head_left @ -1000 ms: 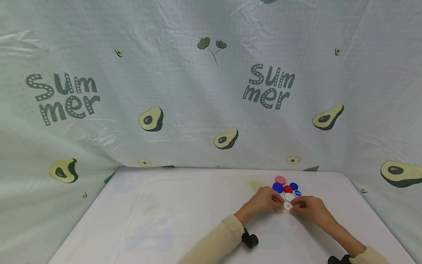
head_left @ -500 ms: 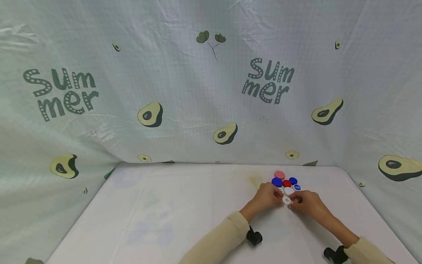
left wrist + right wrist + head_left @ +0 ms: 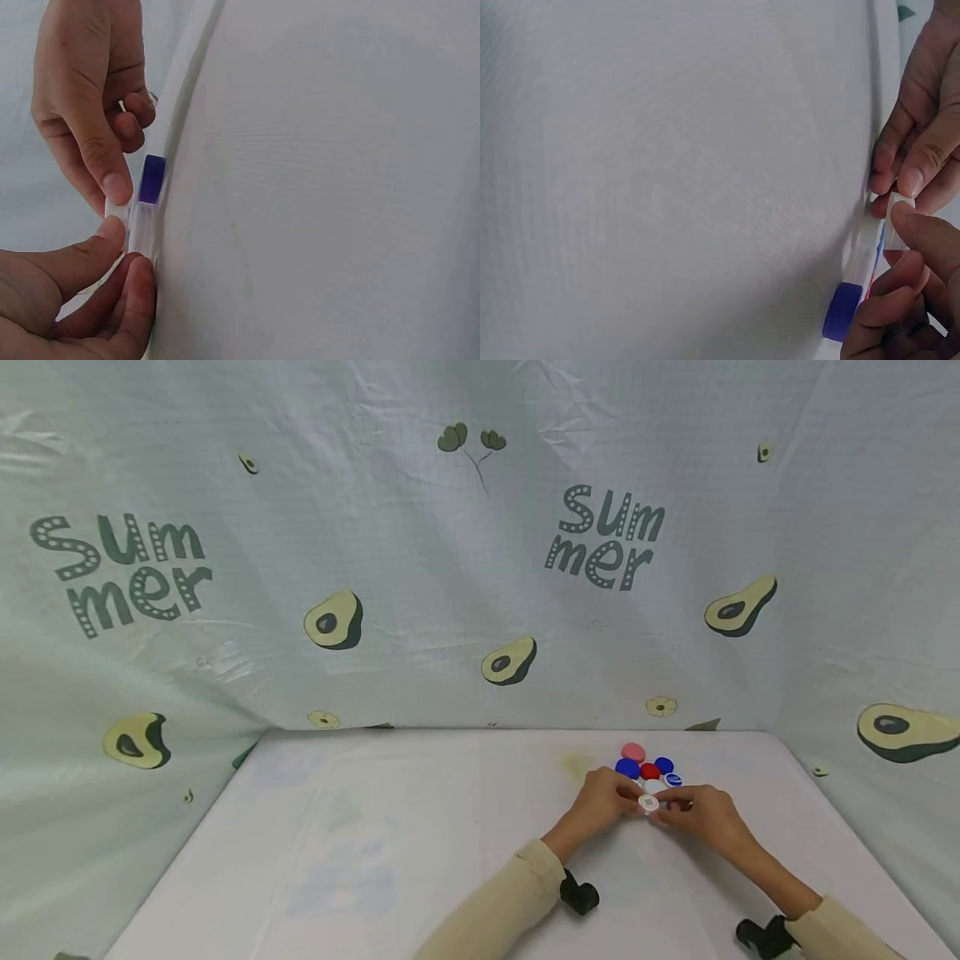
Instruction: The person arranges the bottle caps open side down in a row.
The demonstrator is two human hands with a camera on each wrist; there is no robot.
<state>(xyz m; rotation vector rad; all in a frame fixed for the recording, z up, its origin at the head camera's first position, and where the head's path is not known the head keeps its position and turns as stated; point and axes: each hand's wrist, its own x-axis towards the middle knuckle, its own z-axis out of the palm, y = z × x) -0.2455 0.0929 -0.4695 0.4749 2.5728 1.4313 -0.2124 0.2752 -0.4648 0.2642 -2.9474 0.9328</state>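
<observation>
The left hand (image 3: 602,793) and the right hand (image 3: 705,817) meet at 1 small white disc (image 3: 648,803), thumb and fingers of each clamped on its rim from opposite sides. The disc shows a pale square mark on its upper face in the head view. Whether it touches the surface below, I cannot tell. Both wrist views show the 2 thumbs close together on the disc, with a violet-blue cap (image 3: 152,180) near the fingers; which of the blue pieces it is, I cannot tell.

Just beyond the disc lies a white cap (image 3: 655,787), partly hidden. A red cap (image 3: 649,772) sits next, with a large blue cap (image 3: 627,768) to its left and a smaller blue cap (image 3: 663,765) to its right. A blue-and-white cap (image 3: 673,780) lies near the right hand, and a pink cap (image 3: 633,752) is farthest out in the cluster.

Behind the hands, 2 beige sleeves (image 3: 502,897) and 2 black wrist devices (image 3: 579,893) show. The cluster rests toward the far right of a white worktop (image 3: 225,843). Past its back edge hangs a pale sheet (image 3: 420,543) printed with avocados, flowers and the word "summer" 2 times.
</observation>
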